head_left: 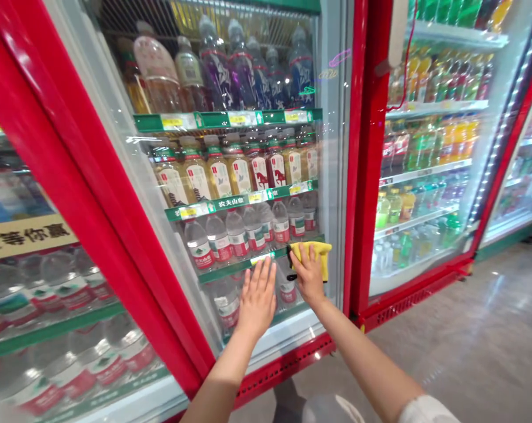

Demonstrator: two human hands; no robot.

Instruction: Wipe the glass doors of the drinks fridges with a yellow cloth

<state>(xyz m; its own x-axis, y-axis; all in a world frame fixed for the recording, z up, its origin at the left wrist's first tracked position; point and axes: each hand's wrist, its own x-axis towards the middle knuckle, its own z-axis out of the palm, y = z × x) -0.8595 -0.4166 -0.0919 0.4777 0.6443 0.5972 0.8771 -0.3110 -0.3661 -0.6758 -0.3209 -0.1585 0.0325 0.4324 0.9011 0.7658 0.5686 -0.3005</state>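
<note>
My right hand (308, 275) presses a yellow cleaning cloth (321, 255) with dark edging against the glass door (331, 176) of a red-framed drinks fridge. Its fingers lie over the cloth's left part. Beside it, my left hand (257, 298) is at the same glass, fingers stretched out and together, holding nothing. Behind the pane stand water bottles (237, 235) with red and white labels, and above them a row of tea bottles (221, 170). Part of the lowest bottle row is hidden by my hands.
At left, another red-framed fridge door (89, 176) shows more water bottles (45, 364). On the right stands a fridge with coloured drinks (428, 141) on white shelves. A red cord (407, 64) hangs near its frame. The shiny grey floor (481, 341) spreads at lower right.
</note>
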